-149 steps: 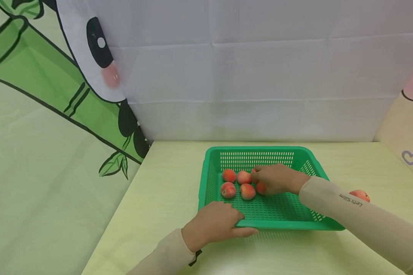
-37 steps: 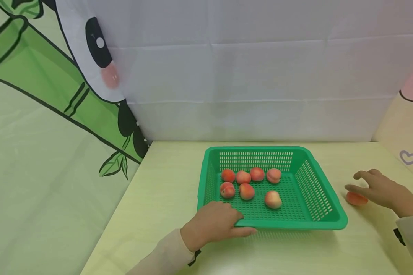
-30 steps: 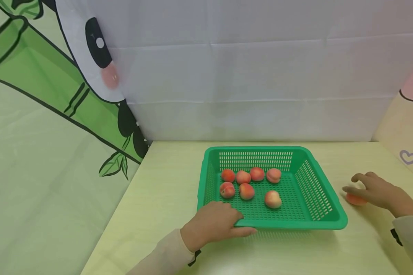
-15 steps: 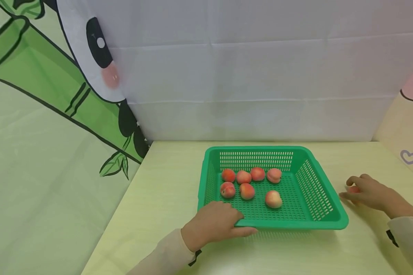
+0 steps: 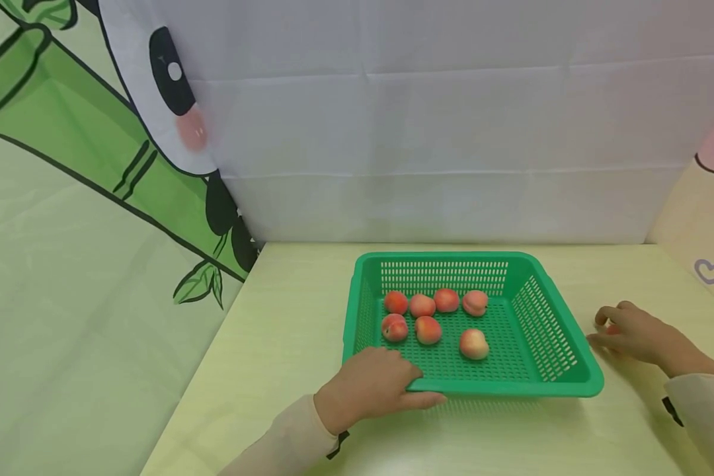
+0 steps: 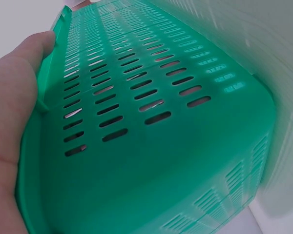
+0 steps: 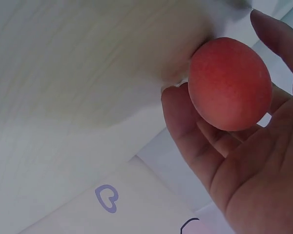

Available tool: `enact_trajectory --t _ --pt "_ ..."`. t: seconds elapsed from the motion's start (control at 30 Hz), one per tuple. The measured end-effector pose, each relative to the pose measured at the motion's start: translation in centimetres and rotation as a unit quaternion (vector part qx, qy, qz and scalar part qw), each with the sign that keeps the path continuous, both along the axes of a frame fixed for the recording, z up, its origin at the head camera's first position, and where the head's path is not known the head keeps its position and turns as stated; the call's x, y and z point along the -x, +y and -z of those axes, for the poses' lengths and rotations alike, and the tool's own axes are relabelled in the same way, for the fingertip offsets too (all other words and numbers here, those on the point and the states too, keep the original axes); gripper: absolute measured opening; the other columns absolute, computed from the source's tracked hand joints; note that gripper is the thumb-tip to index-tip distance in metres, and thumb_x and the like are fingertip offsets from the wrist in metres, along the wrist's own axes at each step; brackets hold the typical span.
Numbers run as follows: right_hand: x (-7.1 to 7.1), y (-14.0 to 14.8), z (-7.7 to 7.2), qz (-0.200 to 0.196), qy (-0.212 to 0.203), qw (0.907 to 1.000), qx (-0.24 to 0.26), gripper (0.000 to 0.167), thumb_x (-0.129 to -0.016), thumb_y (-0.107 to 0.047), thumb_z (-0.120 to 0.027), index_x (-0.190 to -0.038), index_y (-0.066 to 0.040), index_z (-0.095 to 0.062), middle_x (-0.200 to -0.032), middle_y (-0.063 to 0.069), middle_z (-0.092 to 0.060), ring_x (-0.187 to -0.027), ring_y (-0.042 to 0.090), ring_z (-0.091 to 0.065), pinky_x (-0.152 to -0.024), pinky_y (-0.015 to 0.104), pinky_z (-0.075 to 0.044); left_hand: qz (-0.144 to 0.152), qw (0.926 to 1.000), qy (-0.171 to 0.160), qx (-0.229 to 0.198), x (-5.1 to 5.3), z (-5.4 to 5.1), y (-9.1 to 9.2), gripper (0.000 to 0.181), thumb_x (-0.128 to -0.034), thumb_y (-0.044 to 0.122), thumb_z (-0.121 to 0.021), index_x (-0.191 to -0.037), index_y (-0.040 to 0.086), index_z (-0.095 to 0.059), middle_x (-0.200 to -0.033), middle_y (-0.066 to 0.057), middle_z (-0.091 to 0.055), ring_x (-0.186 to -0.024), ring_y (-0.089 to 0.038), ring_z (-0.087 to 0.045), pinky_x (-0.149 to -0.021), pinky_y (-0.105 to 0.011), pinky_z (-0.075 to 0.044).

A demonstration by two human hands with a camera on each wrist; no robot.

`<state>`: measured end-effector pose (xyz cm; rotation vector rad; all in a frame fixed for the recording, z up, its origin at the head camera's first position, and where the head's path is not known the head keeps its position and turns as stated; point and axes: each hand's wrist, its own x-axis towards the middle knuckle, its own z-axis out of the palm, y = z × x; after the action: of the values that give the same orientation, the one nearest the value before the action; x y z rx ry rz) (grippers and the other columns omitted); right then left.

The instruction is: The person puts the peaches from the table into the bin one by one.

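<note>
A green plastic basket (image 5: 562, 324) with slotted walls stands on the table, and several red-yellow peaches (image 5: 428, 330) lie inside it, mostly toward its left and back. My left hand (image 5: 371, 390) grips the basket's front rim near the left corner, fingers over the edge and thumb outside. In the left wrist view, that hand lies along the rim beside the basket's outer wall (image 6: 136, 161). Right of the basket, my right hand (image 5: 636, 334) is low at the table with its fingers curled round another peach (image 7: 229, 84). The thumb tip looks slightly apart from the fruit in the right wrist view.
The pale yellow table (image 5: 285, 317) carries the basket. A white cloth (image 5: 452, 132) hangs behind the table's back edge. A printed green cloth (image 5: 83, 297) hangs on the left, and a cream one with a heart (image 5: 711, 272) borders the right.
Earlier my right hand was in the basket among the peaches; it has since moved out to the peach at the right, and its fingers have closed round it. The left hand has stayed on the rim.
</note>
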<state>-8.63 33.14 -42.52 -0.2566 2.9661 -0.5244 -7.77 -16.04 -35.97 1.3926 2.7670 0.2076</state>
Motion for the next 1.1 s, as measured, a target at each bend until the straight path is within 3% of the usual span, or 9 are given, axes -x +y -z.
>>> enact_trajectory --t 0.33,1.1 --pt "0.16 0.11 0.17 -0.008 0.023 0.9997 -0.007 0.017 -0.093 -0.012 -0.079 -0.097 -0.001 -0.066 -0.090 0.011 -0.054 -0.079 0.022 -0.049 -0.071 0.042 -0.048 0.002 1.0000 -0.005 -0.001 0.03 -0.07 0.01 0.066 -0.1005 0.063 -0.065 -0.058 0.024 -0.034 -0.052 0.013 -0.020 -0.046 -0.001 -0.018 -0.046 -0.020 -0.017" --pt "0.02 -0.01 0.43 -0.002 0.034 0.9994 -0.001 0.014 -0.094 -0.008 -0.078 -0.093 -0.003 -0.065 -0.087 0.008 -0.054 -0.076 0.019 -0.047 -0.067 0.035 -0.044 0.008 0.9999 -0.003 -0.013 -0.01 -0.17 0.00 0.066 -0.1005 0.061 -0.066 -0.058 0.024 -0.033 -0.052 0.013 -0.019 -0.047 -0.001 -0.018 -0.046 -0.020 -0.016"
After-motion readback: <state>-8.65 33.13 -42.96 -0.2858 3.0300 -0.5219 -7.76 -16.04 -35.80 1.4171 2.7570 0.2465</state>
